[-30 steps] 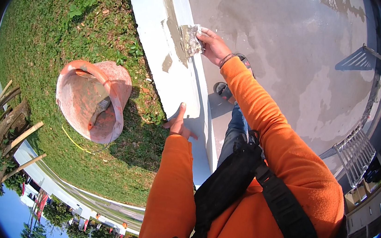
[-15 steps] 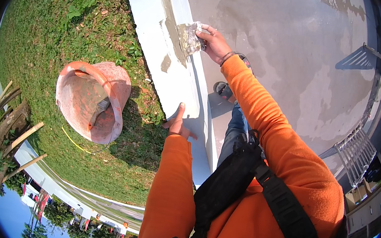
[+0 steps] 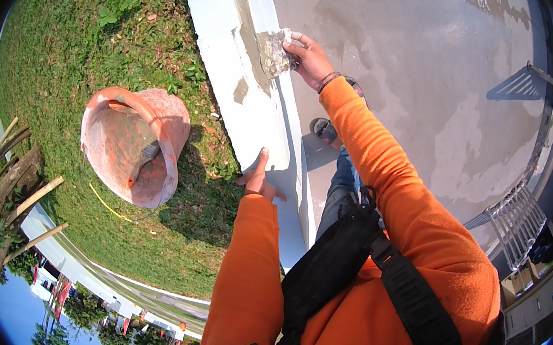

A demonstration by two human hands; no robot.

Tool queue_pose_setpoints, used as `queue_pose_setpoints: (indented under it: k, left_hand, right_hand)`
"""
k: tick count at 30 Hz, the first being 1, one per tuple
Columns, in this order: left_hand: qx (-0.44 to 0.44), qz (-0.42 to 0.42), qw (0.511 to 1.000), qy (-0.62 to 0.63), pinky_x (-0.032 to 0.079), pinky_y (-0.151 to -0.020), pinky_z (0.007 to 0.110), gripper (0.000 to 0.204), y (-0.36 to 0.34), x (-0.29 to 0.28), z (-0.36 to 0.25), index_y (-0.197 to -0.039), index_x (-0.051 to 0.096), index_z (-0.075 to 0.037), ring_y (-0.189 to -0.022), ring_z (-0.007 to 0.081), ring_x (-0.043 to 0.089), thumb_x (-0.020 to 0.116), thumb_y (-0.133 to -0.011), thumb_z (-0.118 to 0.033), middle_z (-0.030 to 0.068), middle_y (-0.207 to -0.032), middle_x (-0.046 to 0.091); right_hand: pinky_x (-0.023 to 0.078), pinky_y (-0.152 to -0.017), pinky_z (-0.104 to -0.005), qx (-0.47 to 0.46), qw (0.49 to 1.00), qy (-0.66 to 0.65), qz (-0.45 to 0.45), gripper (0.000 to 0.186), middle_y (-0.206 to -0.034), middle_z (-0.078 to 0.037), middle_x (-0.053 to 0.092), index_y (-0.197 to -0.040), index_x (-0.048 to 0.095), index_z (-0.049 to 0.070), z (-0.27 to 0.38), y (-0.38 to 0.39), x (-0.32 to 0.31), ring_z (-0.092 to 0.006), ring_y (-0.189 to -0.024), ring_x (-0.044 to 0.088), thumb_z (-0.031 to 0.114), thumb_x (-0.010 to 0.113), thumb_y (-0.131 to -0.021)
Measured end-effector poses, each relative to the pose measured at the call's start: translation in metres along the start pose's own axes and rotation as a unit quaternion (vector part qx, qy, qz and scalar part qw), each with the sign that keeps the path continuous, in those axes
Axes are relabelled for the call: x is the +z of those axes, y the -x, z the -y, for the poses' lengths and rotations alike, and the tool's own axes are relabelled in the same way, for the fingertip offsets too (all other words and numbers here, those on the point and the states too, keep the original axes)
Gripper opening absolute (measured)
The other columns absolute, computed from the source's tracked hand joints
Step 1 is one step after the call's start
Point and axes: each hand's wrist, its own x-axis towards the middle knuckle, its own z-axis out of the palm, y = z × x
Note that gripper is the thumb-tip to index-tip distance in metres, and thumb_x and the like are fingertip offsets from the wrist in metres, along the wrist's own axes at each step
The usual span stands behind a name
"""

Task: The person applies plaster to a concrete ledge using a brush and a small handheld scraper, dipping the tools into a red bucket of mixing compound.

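Head view. The right hand, at the far centre, pinches a thin, stained flat scraper between thumb and fingers. The scraper lies against the top of a long white wall and covers part of a grey band of filler, which runs along the wall toward the far end. A smaller grey patch lies just nearer on the same surface. The left hand, nearer and to the left, is at the wall's left edge with its thumb spread wide from the fingers; no object shows in its grip.

Surroundings. Left of the wall, on grass, stands a pinkish, smeared bucket, well apart from the scraper; a brush with an orange-tipped handle lies inside. A yellow strip lies beside the bucket on its near side. Cut poles lean at the far left margin. Right of the wall extends grey paving, with a barred metal frame at its right border.

Obstructions. The right orange sleeve crosses the paving and partly hides the dark footwear. Black straps cover part of the torso, and one overlaps the near part of the trouser leg.
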Motion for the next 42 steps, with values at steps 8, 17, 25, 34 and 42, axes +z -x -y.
queue_pose_setpoints:
  k: [8, 17, 25, 34, 42]
  left_hand:
    - [0.051, -0.082, 0.995, 0.004, 0.019, -0.079, 0.084, 0.092, 0.016, 0.015, -0.001, -0.143, 0.031, -0.010, -0.122, 0.0487, 0.041, 0.075, -0.074, -0.051, 0.0181, -0.141, 0.043]
    - [0.033, -0.017, 0.999, -0.017, 0.021, -0.081, 0.082, 0.087, 0.001, 0.005, 0.003, -0.146, 0.028, -0.017, -0.131, 0.0488, 0.029, 0.059, -0.081, -0.065, 0.0163, -0.148, 0.032]
    - [0.023, -0.055, 0.998, -0.009, 0.016, -0.083, 0.083, 0.085, 0.017, 0.019, -0.002, -0.145, 0.031, -0.015, -0.129, 0.0477, 0.033, 0.063, -0.081, -0.061, 0.0171, -0.146, 0.037]
    - [0.043, -0.082, 0.996, -0.004, 0.020, -0.081, 0.083, 0.085, 0.023, 0.024, -0.001, -0.141, 0.037, -0.011, -0.124, 0.0471, 0.040, 0.069, -0.078, -0.058, 0.0166, -0.142, 0.042]
    - [0.075, -0.208, 0.975, -0.034, 0.031, -0.077, 0.079, 0.121, -0.004, 0.014, 0.006, -0.148, -0.002, -0.010, -0.126, 0.0490, 0.035, 0.076, -0.069, -0.059, 0.0198, -0.145, 0.034]
  right_hand:
    - [0.054, -0.071, -0.0293, -0.010, 0.999, -0.039, -0.004, 0.030, -0.096, -0.006, 0.064, -0.118, 0.051, 0.003, 0.001, 0.007, 0.001, -0.0138, -0.082, 0.064, 0.009, 0.061, -0.089]
    - [0.054, -0.072, -0.0302, -0.004, 0.999, -0.031, -0.020, 0.029, -0.096, -0.007, 0.064, -0.116, 0.052, 0.004, -0.006, 0.003, -0.007, -0.0147, -0.082, 0.064, 0.008, 0.061, -0.089]
    - [0.055, -0.074, -0.0309, -0.002, 0.999, -0.034, -0.021, 0.028, -0.095, -0.006, 0.065, -0.116, 0.053, 0.003, -0.006, 0.006, -0.001, -0.0152, -0.082, 0.065, 0.007, 0.060, -0.089]
    - [0.052, -0.079, -0.0314, 0.003, 0.999, -0.046, -0.001, 0.030, -0.101, -0.006, 0.065, -0.120, 0.051, 0.006, -0.002, 0.007, -0.001, -0.0138, -0.089, 0.063, 0.010, 0.058, -0.091]
    - [0.051, -0.066, -0.0261, -0.010, 0.994, 0.016, -0.108, 0.026, -0.092, -0.005, 0.065, -0.111, 0.053, 0.003, -0.002, 0.012, -0.018, -0.0128, -0.078, 0.064, 0.006, 0.063, -0.087]
